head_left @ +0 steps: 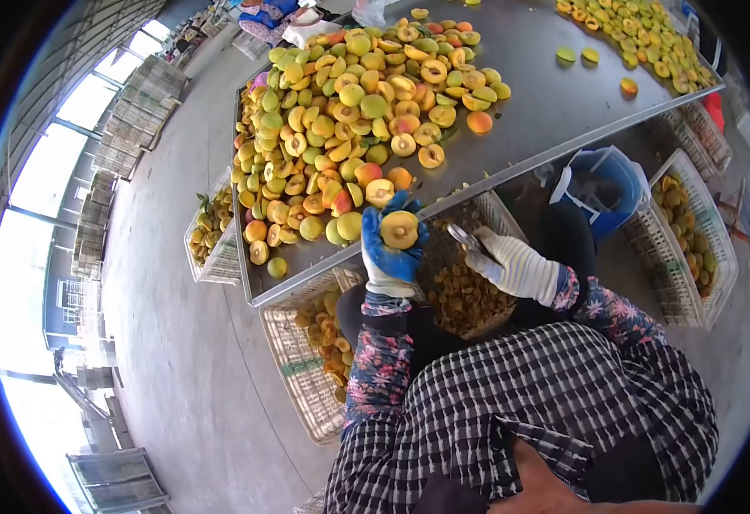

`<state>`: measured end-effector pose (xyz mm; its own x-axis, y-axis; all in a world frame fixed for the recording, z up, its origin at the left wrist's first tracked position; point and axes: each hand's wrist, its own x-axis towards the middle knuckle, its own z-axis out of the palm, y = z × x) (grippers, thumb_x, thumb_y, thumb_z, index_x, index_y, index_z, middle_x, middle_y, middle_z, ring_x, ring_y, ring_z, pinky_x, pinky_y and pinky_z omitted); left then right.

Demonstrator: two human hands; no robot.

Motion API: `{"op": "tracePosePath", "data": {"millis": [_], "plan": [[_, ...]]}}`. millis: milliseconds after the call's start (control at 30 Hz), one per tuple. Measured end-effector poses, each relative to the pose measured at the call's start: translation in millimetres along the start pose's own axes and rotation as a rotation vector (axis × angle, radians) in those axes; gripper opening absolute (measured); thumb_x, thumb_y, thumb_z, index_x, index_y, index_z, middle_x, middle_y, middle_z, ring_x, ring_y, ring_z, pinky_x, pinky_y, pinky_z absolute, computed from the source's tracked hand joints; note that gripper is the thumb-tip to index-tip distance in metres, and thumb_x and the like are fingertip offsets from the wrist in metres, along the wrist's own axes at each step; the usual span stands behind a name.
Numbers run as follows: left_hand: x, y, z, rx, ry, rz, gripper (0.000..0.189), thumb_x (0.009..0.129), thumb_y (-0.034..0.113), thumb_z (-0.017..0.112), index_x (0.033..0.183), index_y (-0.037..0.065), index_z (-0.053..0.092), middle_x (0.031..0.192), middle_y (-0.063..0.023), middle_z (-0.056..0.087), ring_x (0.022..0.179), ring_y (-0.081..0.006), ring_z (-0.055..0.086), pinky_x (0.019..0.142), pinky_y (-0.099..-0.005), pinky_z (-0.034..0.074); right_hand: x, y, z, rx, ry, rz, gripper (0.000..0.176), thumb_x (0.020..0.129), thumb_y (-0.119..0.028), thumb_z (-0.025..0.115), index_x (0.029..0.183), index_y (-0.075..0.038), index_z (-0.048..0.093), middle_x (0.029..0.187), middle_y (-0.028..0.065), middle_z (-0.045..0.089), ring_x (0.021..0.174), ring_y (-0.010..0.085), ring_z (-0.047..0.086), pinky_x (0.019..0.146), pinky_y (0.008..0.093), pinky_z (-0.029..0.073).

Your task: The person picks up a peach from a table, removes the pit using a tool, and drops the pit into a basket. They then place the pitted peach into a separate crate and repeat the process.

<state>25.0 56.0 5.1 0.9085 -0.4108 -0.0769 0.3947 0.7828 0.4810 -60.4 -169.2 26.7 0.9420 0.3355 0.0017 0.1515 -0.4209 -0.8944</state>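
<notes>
Yellow round halved fruit (400, 230) cupped in blue-gloved left hand (385, 259), slim silvery tool (460, 236) gripped in white-striped-gloved right hand (516, 266), near grey metal table (537, 103)

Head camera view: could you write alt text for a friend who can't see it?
A blue-gloved left hand holds a halved fruit, cut face toward the camera, while the white-gloved right hand grips a metal tool. Beyond them, a heap of fruit covers part of a metal table, with fruit-filled crates below.
</notes>
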Motion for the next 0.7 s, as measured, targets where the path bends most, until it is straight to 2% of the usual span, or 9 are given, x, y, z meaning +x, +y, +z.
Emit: {"op": "tracePosePath", "data": {"millis": [67, 167, 267, 400, 500, 700], "plan": [[-4, -20, 5, 0.082, 0.158, 0.045, 0.062, 0.098, 0.054, 0.042, 0.126, 0.0, 0.055, 0.112, -0.0143, 0.063, 0.098, -0.0233, 0.064, 0.08, -0.0362, 0.055, 8, -6, 3, -0.157, 0.086, -0.15, 0.027, 0.094, -0.025, 0.058, 0.105, -0.002, 0.049, 0.081, 0.0189, 0.064, 0.077, 0.0384, 0.064, 0.066, 0.0434, 0.05], [-9, -36, 17, 0.171, 0.214, -0.01, 0.061, 0.099, 0.052, 0.043, 0.125, -0.002, 0.054, 0.118, -0.0141, 0.06, 0.104, -0.0257, 0.061, 0.089, -0.039, 0.054, 12, -9, 10, -0.398, 0.163, -0.288, 0.026, 0.091, -0.024, 0.06, 0.1, -0.003, 0.047, 0.08, 0.0171, 0.066, 0.072, 0.0387, 0.064, 0.06, 0.0448, 0.051], [-11, -45, 28, 0.309, 0.196, 0.061, 0.061, 0.1, 0.051, 0.041, 0.124, -0.004, 0.053, 0.12, -0.0143, 0.059, 0.107, -0.0248, 0.059, 0.093, -0.0379, 0.051, 14, -3, 16, -0.483, 0.187, -0.246, 0.024, 0.089, -0.021, 0.065, 0.099, -0.005, 0.05, 0.079, 0.0168, 0.064, 0.072, 0.0392, 0.063, 0.06, 0.0436, 0.051], [-10, -54, 24, 0.476, 0.239, 0.092, 0.059, 0.1, 0.051, 0.042, 0.117, -0.004, 0.058, 0.107, -0.0136, 0.065, 0.097, -0.0232, 0.064, 0.089, -0.0345, 0.053, 12, 4, 15, -0.668, 0.139, -0.217, 0.029, 0.088, -0.023, 0.062, 0.104, -0.003, 0.049, 0.073, 0.0159, 0.063, 0.065, 0.0365, 0.063, 0.054, 0.0443, 0.05], [-10, -57, 24, 0.458, 0.29, 0.091, 0.062, 0.099, 0.055, 0.04, 0.11, -0.002, 0.062, 0.095, -0.0082, 0.067, 0.086, -0.016, 0.064, 0.083, -0.0273, 0.051, 10, 7, 18, -0.702, 0.072, -0.178, 0.032, 0.087, -0.022, 0.06, 0.107, -0.001, 0.047, 0.073, 0.0161, 0.063, 0.064, 0.0355, 0.063, 0.053, 0.0431, 0.05], [-8, -61, 18, 0.578, 0.333, 0.106, 0.064, 0.099, 0.057, 0.038, 0.103, -0.001, 0.065, 0.09, -0.0069, 0.068, 0.08, -0.0141, 0.063, 0.077, -0.0243, 0.051, 9, 14, 26, -0.718, 0.04, -0.134, 0.037, 0.084, -0.021, 0.062, 0.109, 0.002, 0.046, 0.072, 0.017, 0.062, 0.065, 0.0363, 0.063, 0.054, 0.0449, 0.05]]}}
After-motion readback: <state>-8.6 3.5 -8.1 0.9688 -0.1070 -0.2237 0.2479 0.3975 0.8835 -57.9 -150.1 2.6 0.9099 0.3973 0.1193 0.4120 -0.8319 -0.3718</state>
